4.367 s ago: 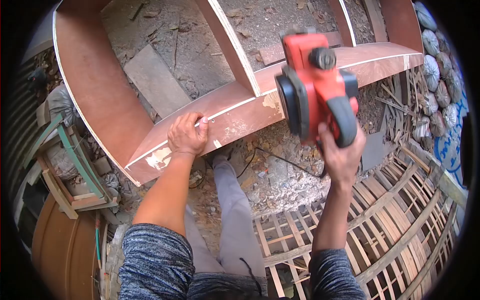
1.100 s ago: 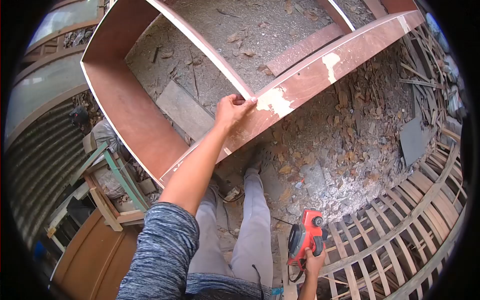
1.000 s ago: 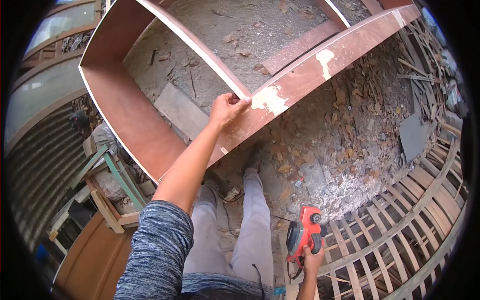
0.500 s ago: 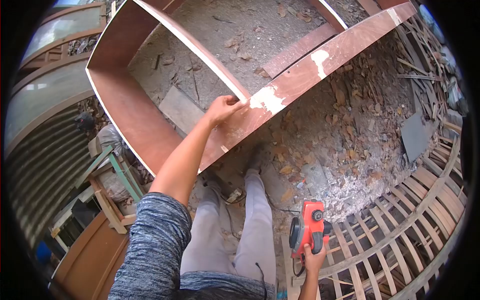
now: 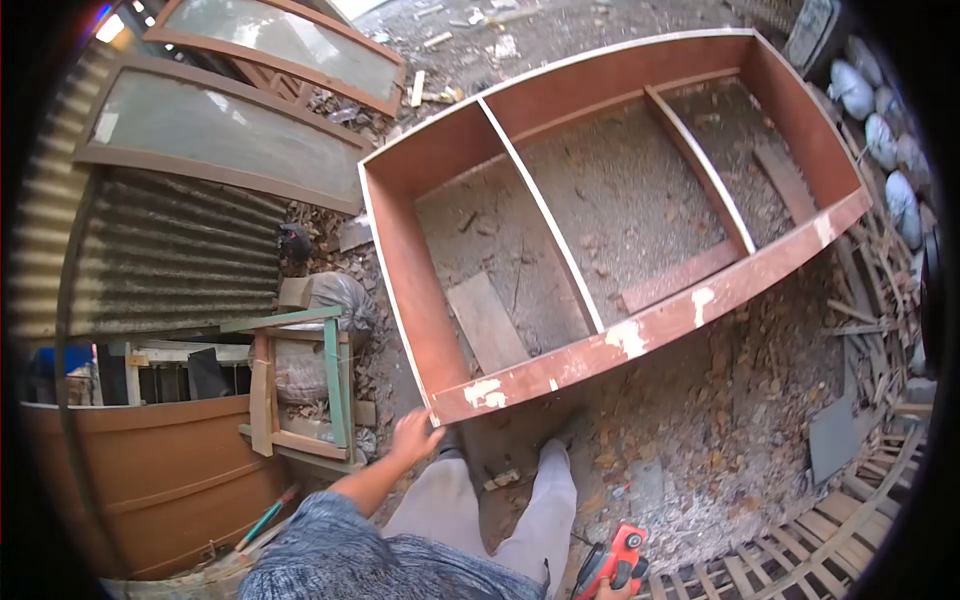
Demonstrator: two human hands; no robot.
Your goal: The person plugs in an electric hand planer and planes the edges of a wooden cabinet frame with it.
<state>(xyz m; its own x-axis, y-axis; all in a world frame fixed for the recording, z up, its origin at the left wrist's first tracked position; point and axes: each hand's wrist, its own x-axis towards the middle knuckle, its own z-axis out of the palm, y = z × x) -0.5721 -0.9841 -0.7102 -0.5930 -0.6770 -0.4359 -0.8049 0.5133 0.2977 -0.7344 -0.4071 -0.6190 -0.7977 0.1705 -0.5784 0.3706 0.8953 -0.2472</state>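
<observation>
A large reddish-brown wooden frame [image 5: 590,365] with two inner dividers stands before me, its near board marked with pale patches. My left hand [image 5: 412,437] is at the near left corner of this frame, fingers stretched out and apparently touching the edge. Low in the view, my right hand [image 5: 613,591] grips the handle of a red electric hand planer [image 5: 622,560]. The lower part of that hand is cut off by the image edge. A loose board [image 5: 487,322] lies on the ground inside the frame's left section.
Glazed wooden panels [image 5: 230,130] and a corrugated sheet [image 5: 180,250] stand at the left. Closer in are a green-and-brown wooden frame [image 5: 333,385] and a brown panel [image 5: 150,480]. Slatted wood [image 5: 800,540] curves along the lower right. Leaves litter the ground; white sacks [image 5: 852,90] lie far right.
My left hand has gone from the divider's near end to the frame's left corner. The view has shifted, showing the whole frame. The planer stays in my right hand, lower in view.
</observation>
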